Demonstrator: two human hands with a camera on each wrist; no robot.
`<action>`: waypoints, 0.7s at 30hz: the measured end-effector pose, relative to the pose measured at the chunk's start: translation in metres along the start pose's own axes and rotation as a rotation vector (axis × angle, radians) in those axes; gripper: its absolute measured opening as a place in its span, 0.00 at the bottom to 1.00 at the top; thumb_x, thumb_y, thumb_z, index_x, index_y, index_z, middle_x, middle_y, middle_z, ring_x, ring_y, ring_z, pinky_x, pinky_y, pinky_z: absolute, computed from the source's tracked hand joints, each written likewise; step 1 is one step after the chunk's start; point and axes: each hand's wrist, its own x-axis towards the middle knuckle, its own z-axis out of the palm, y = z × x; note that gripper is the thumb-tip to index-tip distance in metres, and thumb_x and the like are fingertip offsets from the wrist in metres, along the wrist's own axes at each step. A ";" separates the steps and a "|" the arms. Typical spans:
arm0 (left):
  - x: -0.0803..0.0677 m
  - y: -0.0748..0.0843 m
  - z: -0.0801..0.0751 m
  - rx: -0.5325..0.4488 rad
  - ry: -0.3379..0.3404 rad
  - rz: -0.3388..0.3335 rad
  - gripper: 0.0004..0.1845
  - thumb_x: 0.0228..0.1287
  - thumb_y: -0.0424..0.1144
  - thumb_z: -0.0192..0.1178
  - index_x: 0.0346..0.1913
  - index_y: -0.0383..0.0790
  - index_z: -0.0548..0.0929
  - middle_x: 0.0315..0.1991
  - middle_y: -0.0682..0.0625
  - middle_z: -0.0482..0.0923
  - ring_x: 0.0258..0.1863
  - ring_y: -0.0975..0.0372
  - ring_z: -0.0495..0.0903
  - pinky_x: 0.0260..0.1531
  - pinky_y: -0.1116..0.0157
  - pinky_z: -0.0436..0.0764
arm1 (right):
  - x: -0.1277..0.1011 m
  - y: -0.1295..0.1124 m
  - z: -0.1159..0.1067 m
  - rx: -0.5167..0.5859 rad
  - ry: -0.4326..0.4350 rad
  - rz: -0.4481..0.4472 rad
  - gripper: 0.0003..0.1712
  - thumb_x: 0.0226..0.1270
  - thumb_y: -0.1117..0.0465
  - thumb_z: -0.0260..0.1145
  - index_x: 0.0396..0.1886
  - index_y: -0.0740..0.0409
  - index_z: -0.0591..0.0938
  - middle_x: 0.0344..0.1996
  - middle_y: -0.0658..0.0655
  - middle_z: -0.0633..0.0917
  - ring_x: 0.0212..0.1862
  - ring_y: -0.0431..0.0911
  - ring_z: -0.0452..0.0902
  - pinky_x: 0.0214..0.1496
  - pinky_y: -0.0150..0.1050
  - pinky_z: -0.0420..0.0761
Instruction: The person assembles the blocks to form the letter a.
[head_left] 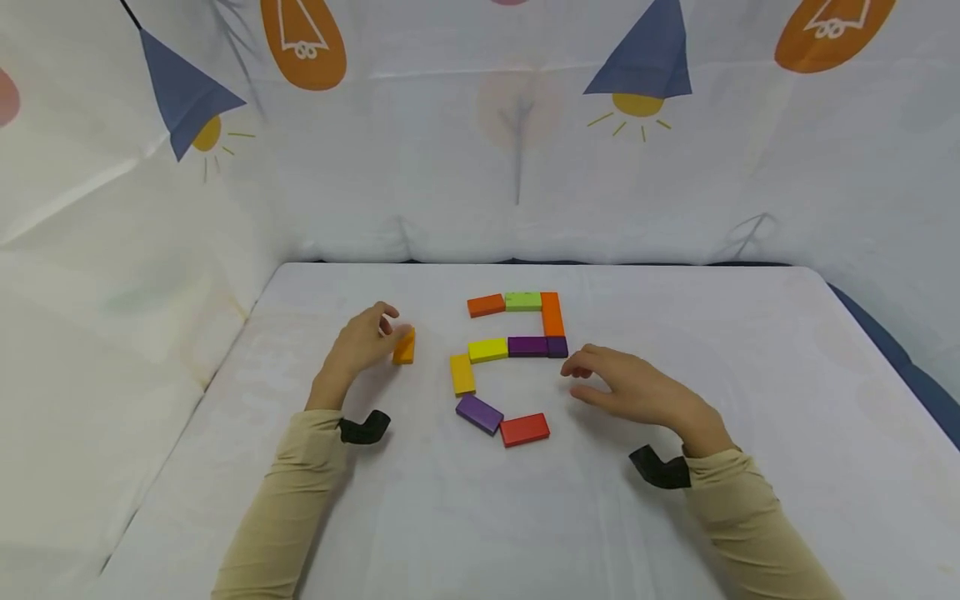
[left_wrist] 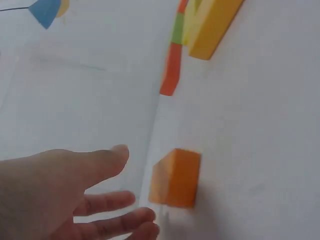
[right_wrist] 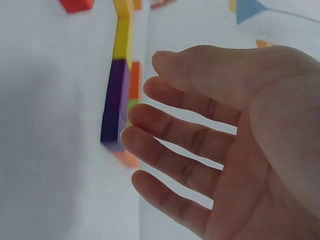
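Orange, this block is looking light, stiff; we're favouring its long sides, left grip and right grip gaping empty.

Far row: orange block, lime-green block, right-hand orange block
Nearer row: yellow block, purple block, dark purple block
Near curve: amber block, violet block, red block
Left block: orange
Sleeves: tan
Tabletop: white
Wall cloth: white, blue lamps, yellow bulbs, white-lined orange ovals

Head: forward, down; wrists: close, blocks seemingly shared.
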 end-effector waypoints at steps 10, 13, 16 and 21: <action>0.000 0.005 0.007 0.042 -0.089 -0.133 0.34 0.52 0.60 0.56 0.54 0.38 0.63 0.40 0.42 0.73 0.33 0.55 0.72 0.30 0.65 0.70 | -0.021 0.037 -0.012 0.004 0.097 0.038 0.16 0.60 0.54 0.59 0.46 0.53 0.75 0.40 0.51 0.79 0.44 0.45 0.74 0.47 0.44 0.75; -0.002 0.005 0.007 0.042 -0.101 -0.122 0.35 0.52 0.60 0.56 0.54 0.36 0.63 0.40 0.41 0.73 0.34 0.54 0.72 0.30 0.65 0.70 | -0.026 0.046 -0.014 -0.016 0.107 0.051 0.16 0.59 0.56 0.60 0.47 0.55 0.75 0.39 0.52 0.78 0.44 0.45 0.74 0.47 0.45 0.74; -0.002 0.004 0.007 0.043 -0.096 -0.102 0.36 0.51 0.60 0.57 0.53 0.35 0.64 0.40 0.40 0.73 0.33 0.54 0.72 0.30 0.65 0.71 | -0.031 0.053 -0.014 -0.035 0.114 0.056 0.17 0.59 0.56 0.61 0.47 0.56 0.74 0.39 0.52 0.77 0.44 0.45 0.73 0.47 0.44 0.73; -0.003 0.004 0.007 0.056 -0.085 -0.094 0.36 0.50 0.60 0.57 0.53 0.35 0.65 0.40 0.40 0.73 0.33 0.54 0.72 0.29 0.64 0.71 | -0.039 0.059 -0.014 -0.028 0.123 0.055 0.20 0.59 0.55 0.61 0.49 0.57 0.73 0.41 0.52 0.76 0.48 0.47 0.72 0.49 0.46 0.72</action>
